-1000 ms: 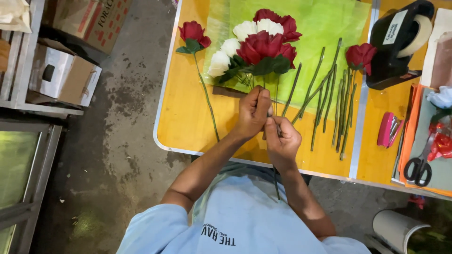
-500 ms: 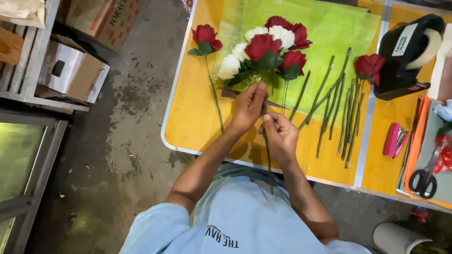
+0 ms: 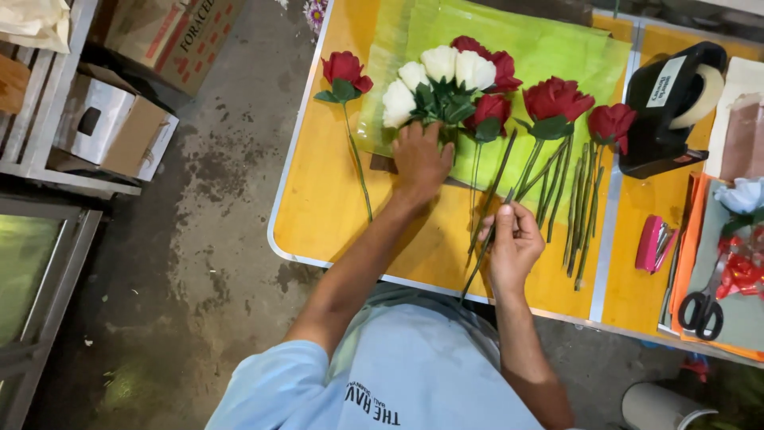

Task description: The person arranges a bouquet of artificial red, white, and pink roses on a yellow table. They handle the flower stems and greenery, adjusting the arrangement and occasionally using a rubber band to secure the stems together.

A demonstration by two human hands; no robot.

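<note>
Bouquet (image 3: pixel 450 87) is pinned on tabletop (image 3: pixel 334 207) by left hand (image 3: pixel 419 163); stem (image 3: pixel 485 239) is pinched by right hand (image 3: pixel 516 243). Blooms could splay if the pin loosens.

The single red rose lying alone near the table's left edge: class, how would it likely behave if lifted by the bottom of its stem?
The single red rose would probably be top-heavy: its bloom is big and its stem thin. The long stem may bend or sway. It probably feels light, and with the table edge close, a nudge could send it off.
</note>
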